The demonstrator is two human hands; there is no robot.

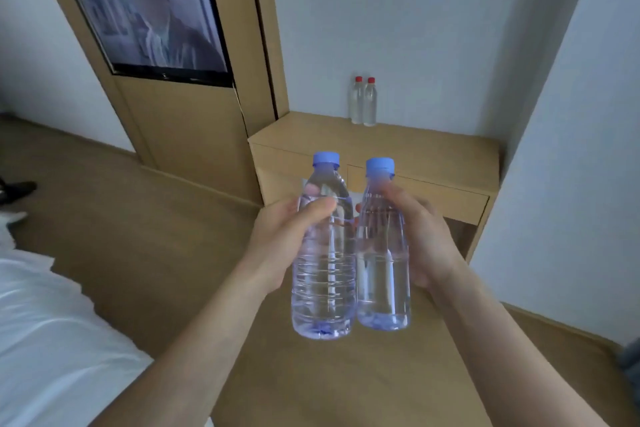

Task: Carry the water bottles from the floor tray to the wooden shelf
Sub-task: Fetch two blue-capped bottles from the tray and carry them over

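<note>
Two clear, ribbed plastic water bottles with blue caps are held upright side by side in the air, their lower bodies touching or nearly so: the left bottle (323, 263) and the right bottle (382, 253). Both look full, so each should feel fairly heavy for its size; the thin walls will give a little under a squeeze, and smooth plastic can slip (more so if damp, which cannot be judged here). The ribbed upper body, just below the shoulder, is the sensible place to hold.

The left hand (284, 236) is wrapped around the left bottle there, thumb across the front. The right hand (420, 232) is closed around the right bottle at about the same height.

Ahead stands the low, light wooden shelf (415, 146), against a pale wall; two clear red-capped bottles (363, 100) already stand together near its back edge. The floor tray is not in view. Setting each base flat should prevent toppling.
</note>
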